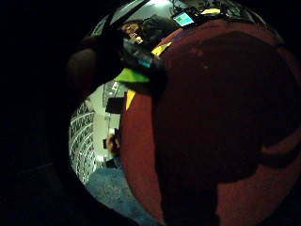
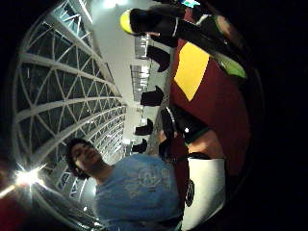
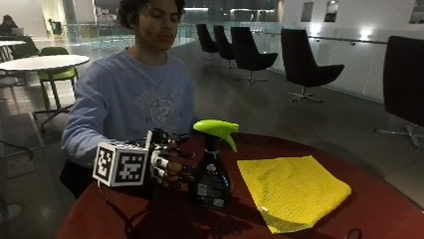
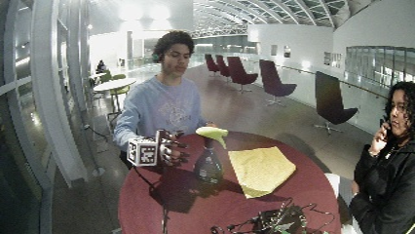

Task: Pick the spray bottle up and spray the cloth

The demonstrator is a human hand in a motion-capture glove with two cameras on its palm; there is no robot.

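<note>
bottle (image 3: 212,177) upright on worktop (image 3: 371,209), rigid, slick plastic, likely light | take at neck under trigger | grip (image 3: 165,162) spread beside it, not touching | cloth (image 3: 291,189) soft, flat

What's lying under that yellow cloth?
The yellow cloth lies flat on the dark red round table, beside the spray bottle. Only the tabletop shows around it; whatever the cloth itself covers cannot be seen.

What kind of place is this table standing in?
Probably an atrium or lounge of a large public building, not a home. A glazed lattice roof spans overhead, dark swivel chairs line a glass railing, and a small café-style table stands behind the person.
</note>
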